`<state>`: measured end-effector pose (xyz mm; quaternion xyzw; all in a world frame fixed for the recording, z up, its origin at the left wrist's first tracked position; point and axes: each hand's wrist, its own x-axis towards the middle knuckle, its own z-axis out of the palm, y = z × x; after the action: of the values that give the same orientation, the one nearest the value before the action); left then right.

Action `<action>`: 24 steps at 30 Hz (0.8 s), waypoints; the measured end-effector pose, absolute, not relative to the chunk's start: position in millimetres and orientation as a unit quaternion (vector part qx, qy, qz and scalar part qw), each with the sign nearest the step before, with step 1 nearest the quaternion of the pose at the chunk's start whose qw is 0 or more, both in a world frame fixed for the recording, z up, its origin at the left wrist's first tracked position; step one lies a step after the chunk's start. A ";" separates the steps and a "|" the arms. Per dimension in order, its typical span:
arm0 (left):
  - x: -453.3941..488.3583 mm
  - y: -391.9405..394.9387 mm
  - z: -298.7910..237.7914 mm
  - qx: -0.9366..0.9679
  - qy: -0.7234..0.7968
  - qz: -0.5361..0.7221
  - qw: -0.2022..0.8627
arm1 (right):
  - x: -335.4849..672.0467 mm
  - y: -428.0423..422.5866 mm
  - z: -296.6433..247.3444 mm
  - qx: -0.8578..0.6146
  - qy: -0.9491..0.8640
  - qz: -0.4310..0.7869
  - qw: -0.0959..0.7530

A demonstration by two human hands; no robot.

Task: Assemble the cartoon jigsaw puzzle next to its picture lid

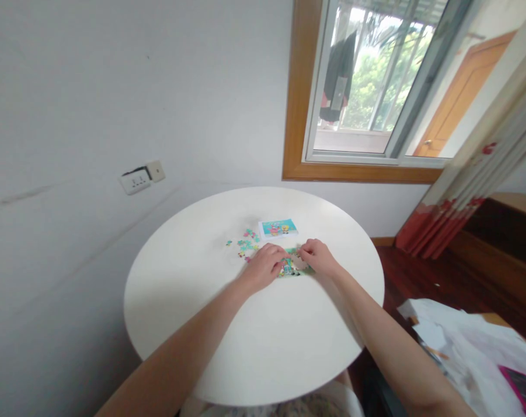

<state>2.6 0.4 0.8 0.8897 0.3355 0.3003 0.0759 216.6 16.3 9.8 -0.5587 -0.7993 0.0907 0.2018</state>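
I have my left grip (264, 266) at the left edge of a partly filled, multicoloured cartoon jigsaw puzzle (287, 268), fingers bent; my right grip (318, 255) curls over its right side, and from here I can't tell whether either one pinches anything. Loose green-and-pink jigsaw pieces (245, 245) lie scattered to the left, and a flat rectangular box with a turquoise cartoon cover (278, 228) sits just behind the puzzle, all on a round white tabletop (254, 353)

1. Round tabletop (171, 284): smooth, faintly glossy.
2. Jigsaw pieces (246, 245): apparently printed card.
3. Window surround (301, 87): smooth, varnished-looking wood.
4. Curtain (464, 188): soft printed cloth.
5. Wall (80, 104): matt, scuffed paint.
6. Wall socket (135, 182): smooth plastic.
7. Floor (412, 278): glossy wood.
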 end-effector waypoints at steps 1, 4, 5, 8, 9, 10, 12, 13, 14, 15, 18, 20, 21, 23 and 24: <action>3.0 0.1 0.1 0.892 0.339 0.292 0.068 | 215.0 14.8 10.6 -0.566 -0.798 0.078 0.193; 4.5 -0.3 -2.0 0.898 0.338 0.276 0.055 | 210.2 9.9 13.9 -0.582 -0.795 0.054 0.162; 4.9 -0.3 -2.6 0.900 0.335 0.274 0.053 | 209.0 8.7 14.7 -0.587 -0.793 0.050 0.151; 5.4 -0.1 -4.6 0.904 0.329 0.267 0.052 | 206.9 6.9 15.3 -0.601 -0.788 0.041 0.129; 5.5 -0.1 -5.2 0.905 0.329 0.265 0.052 | 206.5 6.6 15.1 -0.604 -0.786 0.036 0.126; 5.6 0.0 -5.7 0.906 0.329 0.262 0.052 | 206.1 6.5 14.7 -0.606 -0.785 0.031 0.125; 5.6 0.1 -6.5 0.907 0.329 0.256 0.052 | 204.9 6.2 13.7 -0.606 -0.786 0.023 0.123; 5.6 0.1 -6.7 0.907 0.330 0.254 0.052 | 204.0 6.1 13.2 -0.605 -0.787 0.020 0.122; 5.5 0.1 -6.9 0.908 0.331 0.253 0.052 | 203.1 6.0 12.7 -0.605 -0.787 0.019 0.120; 5.5 0.2 -7.0 0.908 0.332 0.252 0.051 | 202.0 6.0 12.1 -0.606 -0.786 0.018 0.119; 5.6 0.2 -7.2 0.908 0.334 0.249 0.045 | 198.6 6.1 10.2 -0.614 -0.780 0.016 0.122; 5.8 0.2 -7.0 0.909 0.333 0.246 0.042 | 196.6 6.1 9.1 -0.618 -0.776 0.012 0.123; 5.9 0.1 -6.9 0.909 0.333 0.246 0.041 | 195.7 6.0 8.7 -0.620 -0.775 0.009 0.122; 6.0 0.1 -6.5 0.909 0.334 0.244 0.041 | 194.5 5.5 8.3 -0.620 -0.776 0.006 0.118; 6.0 0.1 -6.4 0.909 0.335 0.244 0.041 | 194.1 5.1 8.3 -0.619 -0.777 0.006 0.115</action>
<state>6.0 0.1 -6.4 0.9091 0.3350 0.2440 0.0413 194.1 5.1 8.3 -0.6191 -0.7768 0.0060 0.1154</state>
